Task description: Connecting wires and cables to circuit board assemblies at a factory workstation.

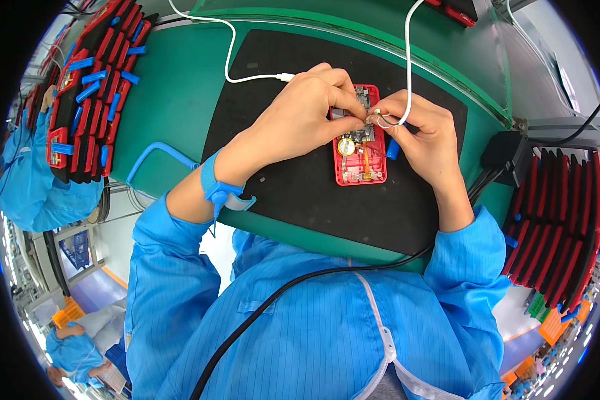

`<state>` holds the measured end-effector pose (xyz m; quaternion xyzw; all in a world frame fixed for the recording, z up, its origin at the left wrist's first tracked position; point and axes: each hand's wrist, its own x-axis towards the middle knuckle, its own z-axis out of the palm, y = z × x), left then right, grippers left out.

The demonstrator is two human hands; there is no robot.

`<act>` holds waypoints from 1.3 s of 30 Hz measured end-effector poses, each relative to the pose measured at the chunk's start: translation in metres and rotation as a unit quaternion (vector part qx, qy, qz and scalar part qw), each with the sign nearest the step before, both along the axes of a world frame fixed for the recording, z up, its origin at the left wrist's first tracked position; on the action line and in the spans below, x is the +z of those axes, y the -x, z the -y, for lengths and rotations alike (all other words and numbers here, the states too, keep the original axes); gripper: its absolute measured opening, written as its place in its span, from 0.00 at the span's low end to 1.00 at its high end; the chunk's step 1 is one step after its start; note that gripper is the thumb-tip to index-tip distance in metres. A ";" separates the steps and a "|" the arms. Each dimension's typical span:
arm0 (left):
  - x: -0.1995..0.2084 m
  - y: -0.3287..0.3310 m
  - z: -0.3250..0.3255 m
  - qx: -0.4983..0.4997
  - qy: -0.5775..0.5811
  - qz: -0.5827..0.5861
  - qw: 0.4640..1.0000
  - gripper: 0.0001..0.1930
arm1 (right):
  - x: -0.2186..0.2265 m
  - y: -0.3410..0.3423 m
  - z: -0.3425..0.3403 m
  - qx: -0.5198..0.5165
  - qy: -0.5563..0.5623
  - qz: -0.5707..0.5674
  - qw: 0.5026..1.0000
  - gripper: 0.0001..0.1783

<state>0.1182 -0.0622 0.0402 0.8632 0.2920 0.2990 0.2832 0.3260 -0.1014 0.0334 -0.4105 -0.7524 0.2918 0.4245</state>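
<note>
A red plastic housing [340,172] lies on the black mat with its inside facing up. In it are a green-grey circuit board [363,135], a round yellow-and-silver part [346,147] and a thin orange ribbon [367,160]. My left hand [307,110] is closed over the board's left side, fingertips pinched at its middle; what they grip is hidden. From the right, my right hand [423,130] pinches thin wires [384,121] with a small pale connector at the board. A white cable [408,60] runs down to these fingers. Beside the housing lies a blue cylinder [393,149], partly behind my right hand.
Another white cable's plug [285,77] rests by my left hand. Stacked red-and-black housings [90,100] with blue cylinders stand at left, more stacked red-and-black pieces [557,220] at right. A black cable [300,279] crosses my front. A co-worker's blue sleeve [47,180] shows far left.
</note>
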 end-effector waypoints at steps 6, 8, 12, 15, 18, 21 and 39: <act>-0.001 0.000 -0.003 -0.019 0.033 0.009 0.999 0.06 | 0.001 -0.001 -0.003 0.004 -0.026 0.029 0.999 0.08; -0.004 0.000 -0.005 -0.032 0.023 0.017 0.999 0.06 | 0.005 0.000 -0.003 0.007 -0.021 0.050 0.999 0.08; -0.006 0.000 -0.006 -0.033 0.021 0.016 0.999 0.06 | 0.005 0.001 -0.003 0.003 -0.030 0.061 0.998 0.08; -0.005 0.000 -0.005 -0.027 0.034 0.007 0.999 0.06 | 0.006 0.002 -0.003 0.006 -0.035 0.067 0.997 0.08; -0.007 0.000 -0.005 -0.029 0.025 0.012 0.999 0.06 | 0.004 0.002 -0.004 0.003 -0.043 0.067 0.997 0.09; -0.007 0.001 -0.006 -0.029 0.020 0.010 0.999 0.07 | 0.005 0.002 -0.003 0.004 -0.047 0.065 0.997 0.09; -0.011 -0.009 0.048 0.142 -0.124 -0.190 0.963 0.41 | 0.011 -0.012 0.005 0.000 -0.022 0.044 0.999 0.09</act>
